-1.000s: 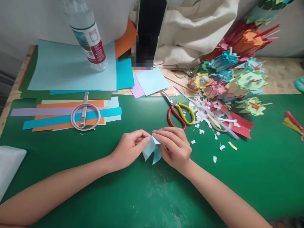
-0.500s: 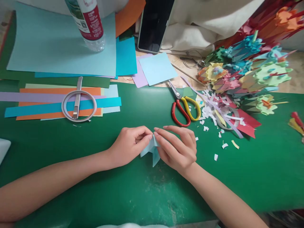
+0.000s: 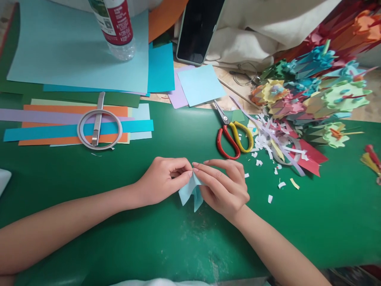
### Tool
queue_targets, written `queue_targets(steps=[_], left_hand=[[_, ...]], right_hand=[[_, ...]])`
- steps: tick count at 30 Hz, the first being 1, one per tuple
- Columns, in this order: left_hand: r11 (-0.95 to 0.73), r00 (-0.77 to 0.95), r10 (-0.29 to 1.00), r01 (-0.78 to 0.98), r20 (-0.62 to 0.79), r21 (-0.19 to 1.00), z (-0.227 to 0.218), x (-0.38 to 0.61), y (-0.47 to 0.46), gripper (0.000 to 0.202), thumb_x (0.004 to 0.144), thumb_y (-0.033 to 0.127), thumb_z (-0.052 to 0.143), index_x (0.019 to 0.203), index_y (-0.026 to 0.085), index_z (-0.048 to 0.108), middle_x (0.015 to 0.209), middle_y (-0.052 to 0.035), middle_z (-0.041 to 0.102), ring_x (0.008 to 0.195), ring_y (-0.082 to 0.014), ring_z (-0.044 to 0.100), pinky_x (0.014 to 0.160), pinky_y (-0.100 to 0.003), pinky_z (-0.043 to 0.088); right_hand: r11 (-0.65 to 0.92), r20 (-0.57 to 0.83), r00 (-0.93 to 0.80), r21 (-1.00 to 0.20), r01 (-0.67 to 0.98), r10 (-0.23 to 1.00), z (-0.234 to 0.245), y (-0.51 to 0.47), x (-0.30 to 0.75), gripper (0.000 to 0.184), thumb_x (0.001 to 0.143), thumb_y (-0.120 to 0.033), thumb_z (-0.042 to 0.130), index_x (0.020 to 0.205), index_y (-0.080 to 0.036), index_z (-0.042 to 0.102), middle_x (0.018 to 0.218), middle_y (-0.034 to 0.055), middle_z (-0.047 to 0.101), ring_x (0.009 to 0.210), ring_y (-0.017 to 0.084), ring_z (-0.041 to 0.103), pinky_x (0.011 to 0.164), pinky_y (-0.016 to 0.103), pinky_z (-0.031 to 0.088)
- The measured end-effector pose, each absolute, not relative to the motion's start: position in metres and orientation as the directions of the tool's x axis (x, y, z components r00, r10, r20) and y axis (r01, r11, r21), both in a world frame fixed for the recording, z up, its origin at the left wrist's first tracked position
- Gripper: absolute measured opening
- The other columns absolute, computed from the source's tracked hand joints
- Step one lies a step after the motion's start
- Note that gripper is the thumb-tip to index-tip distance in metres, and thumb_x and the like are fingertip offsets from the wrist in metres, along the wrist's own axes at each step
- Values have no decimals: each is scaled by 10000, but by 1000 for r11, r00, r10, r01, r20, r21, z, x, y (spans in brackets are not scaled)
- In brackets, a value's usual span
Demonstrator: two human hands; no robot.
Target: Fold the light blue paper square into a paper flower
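Observation:
A small folded piece of light blue paper (image 3: 190, 193) is held just over the green mat (image 3: 149, 238) between both hands. My left hand (image 3: 162, 180) pinches its upper left edge with curled fingers. My right hand (image 3: 224, 186) grips its right side, fingers pressed together against the fold. The fingertips of both hands meet at the top of the paper. Two pointed flaps hang below the hands.
Red and yellow scissors (image 3: 233, 137) lie just beyond my right hand. Paper scraps (image 3: 268, 159) and a heap of paper flowers (image 3: 309, 95) fill the right. Coloured strips (image 3: 74, 127) under a tape ring (image 3: 99, 129), paper sheets (image 3: 77, 55), a bottle (image 3: 114, 26) and a phone (image 3: 198, 31) lie at the back.
The view has tilted down a little, so everything sits slightly higher in frame. Both hands keep their grip on the blue paper, fingers shifting slightly along the fold.

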State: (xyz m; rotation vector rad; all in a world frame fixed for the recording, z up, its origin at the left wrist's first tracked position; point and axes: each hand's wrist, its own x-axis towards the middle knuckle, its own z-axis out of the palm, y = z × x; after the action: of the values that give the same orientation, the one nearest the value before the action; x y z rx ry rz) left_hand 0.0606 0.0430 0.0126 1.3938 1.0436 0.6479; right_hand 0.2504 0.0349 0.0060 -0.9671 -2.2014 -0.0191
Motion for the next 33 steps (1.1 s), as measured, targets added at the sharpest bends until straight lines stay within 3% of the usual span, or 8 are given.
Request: queue_targets(steps=[13, 19, 22, 25, 29, 33], left_hand=[[276, 415, 852, 162, -319, 947, 13, 61, 44, 235, 896, 309, 510, 787, 138, 629, 700, 13, 566, 608, -73, 445, 559, -195, 367], [293, 430, 841, 147, -327, 945, 15, 59, 45, 287, 912, 343, 478, 787, 130, 623, 726, -5, 584, 644, -89, 485, 595, -207, 395], [315, 446, 834, 96, -323, 944, 15, 60, 45, 250, 892, 347, 523, 825, 130, 627, 753, -10, 605, 676, -97, 515, 619, -206, 421], [314, 439, 840, 87, -319, 945, 14, 61, 45, 197, 876, 305, 542, 855, 130, 630, 775, -11, 618, 688, -93, 525, 629, -199, 429], [267, 438, 850, 118, -292, 956, 13, 62, 46, 173, 888, 270, 523, 826, 132, 608, 735, 10, 595, 648, -69, 511, 597, -171, 415], [172, 446, 860, 202, -247, 964, 12, 61, 44, 147, 893, 239, 520, 821, 136, 598, 670, 39, 559, 569, -41, 456, 529, -149, 368]], right_hand=[[743, 625, -520, -148, 653, 582, 9, 34, 248, 233, 758, -99, 642, 982, -153, 677, 918, 43, 768, 821, 226, 680, 709, 361, 479], [746, 620, -586, 1, 666, 522, 9, 33, 249, 288, 705, -138, 591, 973, -156, 697, 971, 27, 767, 887, 257, 658, 752, 388, 467], [748, 613, -595, 9, 664, 520, 9, 33, 251, 303, 699, -181, 582, 981, -169, 692, 1010, 32, 761, 927, 274, 645, 764, 404, 455], [746, 591, -564, -98, 659, 576, 8, 33, 252, 339, 729, -215, 574, 1053, -188, 671, 1030, 51, 754, 959, 276, 635, 795, 425, 451], [682, 534, -435, -466, 564, 725, 6, 35, 252, 300, 840, -258, 505, 1097, -189, 644, 1058, 101, 721, 986, 268, 622, 833, 446, 469], [498, 404, -297, -762, 414, 865, 4, 38, 255, 247, 910, -296, 464, 1068, -198, 628, 1043, 104, 676, 962, 240, 618, 825, 424, 486]])
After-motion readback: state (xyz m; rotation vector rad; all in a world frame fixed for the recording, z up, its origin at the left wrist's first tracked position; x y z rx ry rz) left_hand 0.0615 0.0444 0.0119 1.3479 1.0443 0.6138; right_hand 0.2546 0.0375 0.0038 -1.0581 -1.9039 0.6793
